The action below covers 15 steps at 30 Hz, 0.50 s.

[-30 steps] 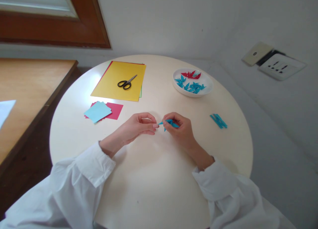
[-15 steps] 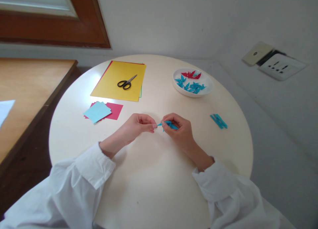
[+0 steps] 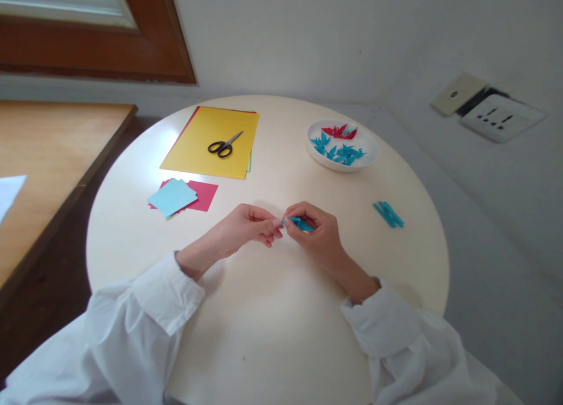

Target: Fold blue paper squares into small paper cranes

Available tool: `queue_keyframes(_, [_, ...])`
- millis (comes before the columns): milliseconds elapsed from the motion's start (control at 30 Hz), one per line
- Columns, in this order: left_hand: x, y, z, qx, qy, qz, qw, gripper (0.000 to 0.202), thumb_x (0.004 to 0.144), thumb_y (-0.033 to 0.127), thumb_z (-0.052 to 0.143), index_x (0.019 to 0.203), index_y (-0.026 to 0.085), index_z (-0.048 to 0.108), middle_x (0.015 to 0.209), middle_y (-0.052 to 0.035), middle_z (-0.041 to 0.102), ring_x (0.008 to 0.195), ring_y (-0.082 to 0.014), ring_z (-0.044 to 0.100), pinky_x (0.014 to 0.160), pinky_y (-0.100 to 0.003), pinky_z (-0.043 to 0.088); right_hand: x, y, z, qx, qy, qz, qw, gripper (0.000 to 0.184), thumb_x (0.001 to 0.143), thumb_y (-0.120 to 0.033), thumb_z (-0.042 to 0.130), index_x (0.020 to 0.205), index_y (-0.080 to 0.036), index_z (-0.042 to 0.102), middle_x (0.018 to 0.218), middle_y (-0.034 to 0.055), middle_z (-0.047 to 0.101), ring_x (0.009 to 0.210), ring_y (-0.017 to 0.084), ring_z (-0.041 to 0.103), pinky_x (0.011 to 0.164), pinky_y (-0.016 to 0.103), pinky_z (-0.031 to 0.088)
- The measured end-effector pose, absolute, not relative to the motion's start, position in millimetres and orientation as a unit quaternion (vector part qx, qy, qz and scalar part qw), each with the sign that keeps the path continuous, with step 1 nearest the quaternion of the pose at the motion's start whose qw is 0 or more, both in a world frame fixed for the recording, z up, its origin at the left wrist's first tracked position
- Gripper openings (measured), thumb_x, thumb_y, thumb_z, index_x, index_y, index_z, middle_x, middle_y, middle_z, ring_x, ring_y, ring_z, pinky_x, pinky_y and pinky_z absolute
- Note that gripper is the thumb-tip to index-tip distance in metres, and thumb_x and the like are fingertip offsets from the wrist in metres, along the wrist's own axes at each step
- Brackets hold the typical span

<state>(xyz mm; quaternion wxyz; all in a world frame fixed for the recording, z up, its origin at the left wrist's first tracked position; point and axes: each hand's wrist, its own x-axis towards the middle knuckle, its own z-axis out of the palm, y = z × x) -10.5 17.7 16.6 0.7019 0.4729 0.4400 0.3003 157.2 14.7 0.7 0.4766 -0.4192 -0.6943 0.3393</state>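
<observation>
Between my hands, above the middle of the table, is a small blue folded paper crane (image 3: 303,224). My right hand (image 3: 314,230) wraps around its body and hides much of it, thumb and forefinger pinched near its narrow end. At the tip of that end, the thumb and forefinger of my left hand (image 3: 257,224) close on the paper. The fingertips of both hands almost meet. Several finished paper cranes, blue (image 3: 347,154) and red (image 3: 341,132), lie in a white round dish (image 3: 369,159) beyond my right hand.
A round cream table (image 3: 268,334) carries everything. Black-handled scissors (image 3: 224,147) rest on yellow paper (image 3: 189,147) at the back left. Nearer lie light blue squares (image 3: 173,198) over pink ones (image 3: 206,195). Folded blue strips (image 3: 388,214) lie at right. A wall socket (image 3: 499,116) is beyond.
My left fingertips have shifted slightly right, closer to my right hand, covering more of the crane's tip. The left hand's lower fingers have spread a little downward.
</observation>
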Motion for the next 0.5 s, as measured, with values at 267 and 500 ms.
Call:
queue_keyframes(267, [-9.0, 17.1, 18.6, 0.534, 0.458, 0.310, 0.639, 0.031, 0.066, 0.042, 0.069, 0.061, 0.012, 0.067, 0.060, -0.0046, 0.064, 0.051, -0.0096, 0.053, 0.052, -0.023, 0.045, 156.7, 15.5, -3.4, -0.419, -0.696, 0.333, 0.479, 0.005, 0.071, -0.020, 0.057, 0.067, -0.019, 0.055, 0.068, -0.0002, 0.061, 0.059, 0.011, 0.055, 0.054, 0.023, 0.045])
queue_keyframes(500, [-9.2, 16.9, 19.0, 0.564, 0.469, 0.293, 0.613, 0.031, 0.072, 0.041, 0.064, 0.061, 0.013, 0.065, 0.060, -0.0050, 0.064, 0.052, -0.0108, 0.055, 0.052, -0.024, 0.045, 155.8, 15.0, -4.5, -0.425, -0.696, 0.329, 0.476, 0.004, 0.071, -0.019, 0.057, 0.067, -0.019, 0.055, 0.068, -0.0002, 0.062, 0.060, 0.011, 0.056, 0.055, 0.023, 0.045])
